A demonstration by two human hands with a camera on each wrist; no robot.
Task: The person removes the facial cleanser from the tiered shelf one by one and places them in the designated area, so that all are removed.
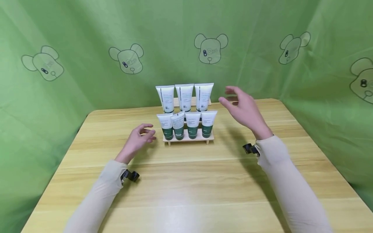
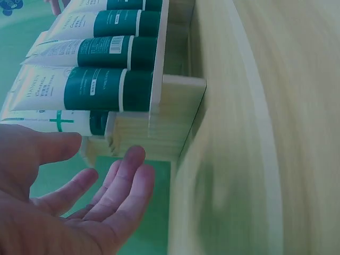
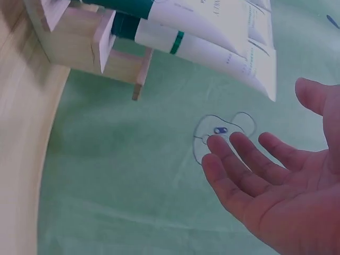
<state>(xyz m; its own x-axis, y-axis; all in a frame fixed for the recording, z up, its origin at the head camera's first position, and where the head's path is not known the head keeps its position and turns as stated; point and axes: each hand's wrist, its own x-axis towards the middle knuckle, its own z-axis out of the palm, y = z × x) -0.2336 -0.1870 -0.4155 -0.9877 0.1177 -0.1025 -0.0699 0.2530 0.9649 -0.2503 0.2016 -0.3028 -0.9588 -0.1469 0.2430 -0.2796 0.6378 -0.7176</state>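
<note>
A stepped wooden display rack holds squeeze tubes standing cap-down in two rows. Its front row has several short white tubes with green lower halves; one of them, the second tube from the left, is tilted and shows its barcode side. Three taller white tubes stand on the step behind. Just left of the front row, my left hand hovers with relaxed, slightly bent fingers and nothing in it. My right hand is raised right of the tall tubes, thumb and fingers apart, also holding nothing.
Under the rack lies a light wood-grain table. Green fabric printed with bear heads hangs behind and along both sides. Small black cameras sit on the left wrist and the right wrist.
</note>
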